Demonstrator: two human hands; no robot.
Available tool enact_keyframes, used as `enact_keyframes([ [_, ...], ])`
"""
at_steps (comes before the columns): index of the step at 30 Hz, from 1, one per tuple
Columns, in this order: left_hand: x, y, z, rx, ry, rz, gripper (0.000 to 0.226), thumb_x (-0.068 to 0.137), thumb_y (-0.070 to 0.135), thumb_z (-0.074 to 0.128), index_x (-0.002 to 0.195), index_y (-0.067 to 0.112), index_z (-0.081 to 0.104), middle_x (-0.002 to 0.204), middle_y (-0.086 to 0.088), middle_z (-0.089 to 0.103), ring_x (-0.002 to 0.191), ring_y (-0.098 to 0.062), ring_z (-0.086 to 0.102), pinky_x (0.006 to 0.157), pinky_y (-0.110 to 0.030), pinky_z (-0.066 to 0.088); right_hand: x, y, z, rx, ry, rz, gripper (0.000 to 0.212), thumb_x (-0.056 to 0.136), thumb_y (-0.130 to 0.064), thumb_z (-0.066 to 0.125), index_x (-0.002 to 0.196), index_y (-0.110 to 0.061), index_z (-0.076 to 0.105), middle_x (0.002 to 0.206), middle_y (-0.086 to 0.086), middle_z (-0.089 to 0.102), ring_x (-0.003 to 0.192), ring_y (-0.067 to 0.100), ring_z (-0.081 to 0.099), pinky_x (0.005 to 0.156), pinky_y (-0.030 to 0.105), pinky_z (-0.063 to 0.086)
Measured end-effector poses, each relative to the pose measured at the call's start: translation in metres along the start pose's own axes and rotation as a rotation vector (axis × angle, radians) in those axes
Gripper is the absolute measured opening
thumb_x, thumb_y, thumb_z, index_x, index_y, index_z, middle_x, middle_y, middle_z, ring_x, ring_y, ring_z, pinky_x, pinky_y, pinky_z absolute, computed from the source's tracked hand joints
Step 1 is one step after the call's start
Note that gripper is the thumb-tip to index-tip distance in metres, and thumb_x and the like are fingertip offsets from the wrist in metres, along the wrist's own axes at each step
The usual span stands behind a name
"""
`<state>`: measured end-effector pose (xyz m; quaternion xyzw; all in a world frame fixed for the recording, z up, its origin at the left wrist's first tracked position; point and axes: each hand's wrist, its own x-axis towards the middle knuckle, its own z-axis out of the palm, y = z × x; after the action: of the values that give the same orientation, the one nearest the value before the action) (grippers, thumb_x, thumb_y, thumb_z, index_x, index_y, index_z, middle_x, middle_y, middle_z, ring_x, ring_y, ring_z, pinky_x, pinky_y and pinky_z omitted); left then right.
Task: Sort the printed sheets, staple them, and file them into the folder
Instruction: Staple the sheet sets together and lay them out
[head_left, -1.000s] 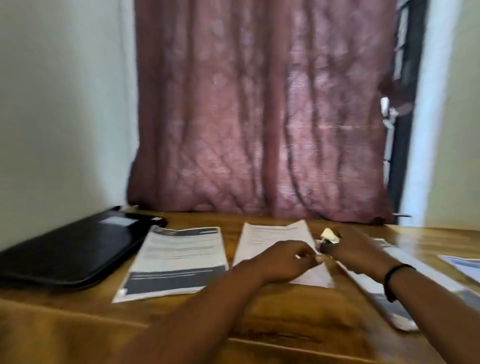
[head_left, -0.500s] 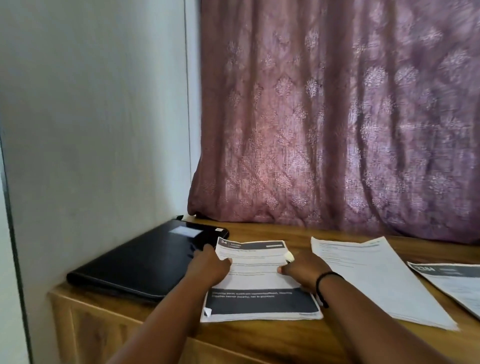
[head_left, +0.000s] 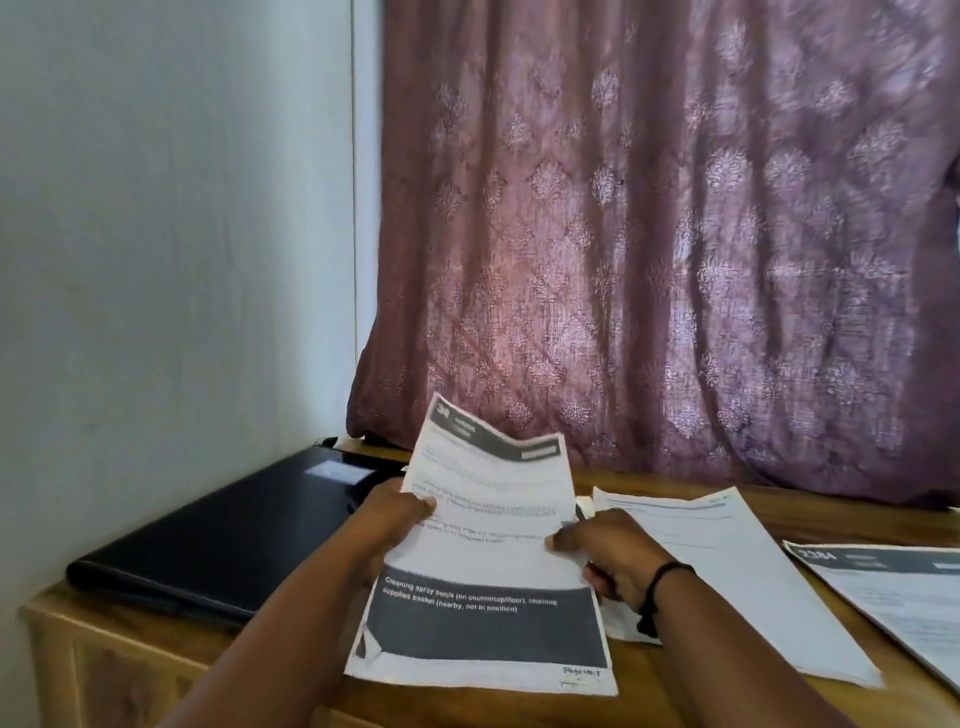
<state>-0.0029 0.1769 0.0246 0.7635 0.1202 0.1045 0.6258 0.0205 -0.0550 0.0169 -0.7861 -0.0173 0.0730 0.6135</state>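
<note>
Low in the middle of the frame, both hands hold one printed sheet (head_left: 488, 551) up off the desk (head_left: 675, 670), tilted back toward the curtain (head_left: 665, 249). The left hand (head_left: 395, 519) pinches its left edge, thumb on the print; the right hand (head_left: 608, 551) grips the right edge about halfway along. The sheet's long axis runs from the person toward the upper centre, dark band nearest them. Two more printed sheets lie flat to the right: a plain one (head_left: 727, 566) just past the right hand, a banded one (head_left: 893, 587) at the frame's right edge. The black folder (head_left: 228, 530) lies shut at lower left, nearer the left hand. I'd judge sorting is under way.
</note>
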Motion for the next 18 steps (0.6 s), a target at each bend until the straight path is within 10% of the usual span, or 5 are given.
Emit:
enact_keyframes([
  [9, -0.059, 0.079, 0.000, -0.763, -0.039, 0.490, 0.033, 0.083, -0.001, 0.061, 0.112, 0.013, 0.059, 0.109, -0.017, 0.070, 0.096, -0.040, 0.067, 0.084, -0.055, 0.054, -0.039, -0.046, 0.002, 0.044, 0.439, -0.699, 0.012, 0.086, -0.027, 0.067, 0.081, -0.017, 0.063, 0.079, -0.005, 0.070, 0.073, 0.013, 0.065, 0.064, 0.033, 0.052],
  [18, -0.065, 0.005, 0.027, -0.436, 0.002, 0.139, 0.026, 0.096, 0.023, 0.054, 0.118, 0.010, 0.062, 0.094, -0.012, 0.074, 0.081, -0.031, 0.072, 0.071, -0.041, 0.059, -0.024, 0.017, 0.021, -0.395, 0.213, -0.456, 0.019, 0.087, -0.035, 0.062, 0.104, -0.026, 0.062, 0.096, -0.009, 0.068, 0.087, 0.011, 0.063, 0.069, 0.024, 0.047],
])
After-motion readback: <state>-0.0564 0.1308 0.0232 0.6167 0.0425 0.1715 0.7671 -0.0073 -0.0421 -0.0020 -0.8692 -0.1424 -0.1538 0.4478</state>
